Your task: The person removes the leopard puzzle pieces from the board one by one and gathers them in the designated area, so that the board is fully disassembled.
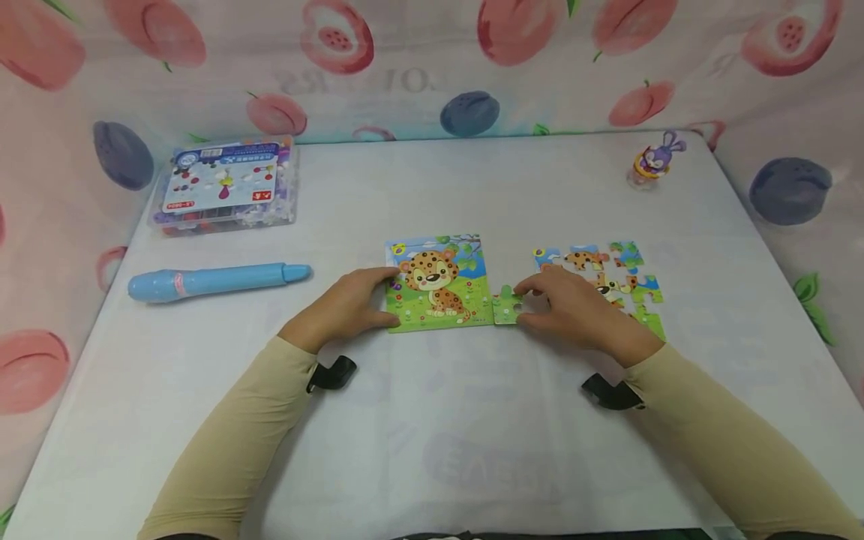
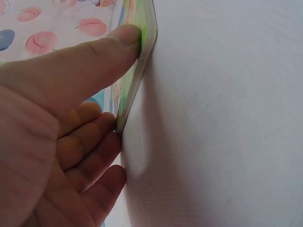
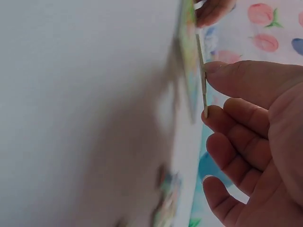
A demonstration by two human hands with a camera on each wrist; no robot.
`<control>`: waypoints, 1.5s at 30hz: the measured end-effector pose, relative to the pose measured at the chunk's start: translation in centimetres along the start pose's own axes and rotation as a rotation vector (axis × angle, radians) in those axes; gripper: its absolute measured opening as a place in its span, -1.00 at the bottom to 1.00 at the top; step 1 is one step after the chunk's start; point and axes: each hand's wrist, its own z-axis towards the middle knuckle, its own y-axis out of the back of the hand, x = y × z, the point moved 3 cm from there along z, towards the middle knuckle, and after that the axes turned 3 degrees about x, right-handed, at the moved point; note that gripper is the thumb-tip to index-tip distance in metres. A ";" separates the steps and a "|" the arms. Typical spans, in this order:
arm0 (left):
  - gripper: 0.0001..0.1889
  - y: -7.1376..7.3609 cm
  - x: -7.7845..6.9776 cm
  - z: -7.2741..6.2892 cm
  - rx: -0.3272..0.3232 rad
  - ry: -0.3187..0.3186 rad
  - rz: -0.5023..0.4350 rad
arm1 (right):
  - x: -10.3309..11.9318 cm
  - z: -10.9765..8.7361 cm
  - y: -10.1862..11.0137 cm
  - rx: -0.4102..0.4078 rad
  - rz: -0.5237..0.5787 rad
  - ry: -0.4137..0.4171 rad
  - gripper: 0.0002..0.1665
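A square leopard-cub puzzle board (image 1: 439,283) lies on the white table in the middle of the head view. My left hand (image 1: 347,304) rests at its left side, with the thumb (image 2: 125,40) on the board's face and fingers near its edge. My right hand (image 1: 574,306) pinches a green puzzle piece (image 1: 505,307) between thumb and fingers, close to the board's lower right side. Seen edge-on in the right wrist view, the piece (image 3: 202,75) is thin. Several loose puzzle pieces (image 1: 646,290) lie beside and partly behind the right hand, some of them hidden.
A blue pen-like tube (image 1: 223,282) lies at the left. Behind it sits a clear plastic box (image 1: 226,184) with a printed label and small coloured parts inside. A small purple rabbit figure (image 1: 655,159) stands at the back right. A fruit-patterned cloth (image 1: 405,75) hangs around the table.
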 end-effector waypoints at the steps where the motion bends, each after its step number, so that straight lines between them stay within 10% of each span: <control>1: -0.14 0.0 0.0 0.0 0.000 0.002 -0.001 | -0.4 -0.5 0.0 -0.004 -0.005 -0.009 -0.61; 17: -0.15 -0.1 0.1 0.0 -0.005 -0.010 0.014 | -3.8 -5.6 -0.3 -0.018 -0.046 -0.039 -0.61; 45: -0.15 -0.1 0.0 -0.2 -0.015 -0.011 0.006 | -3.9 -7.1 -0.3 -0.044 -0.097 0.002 -0.61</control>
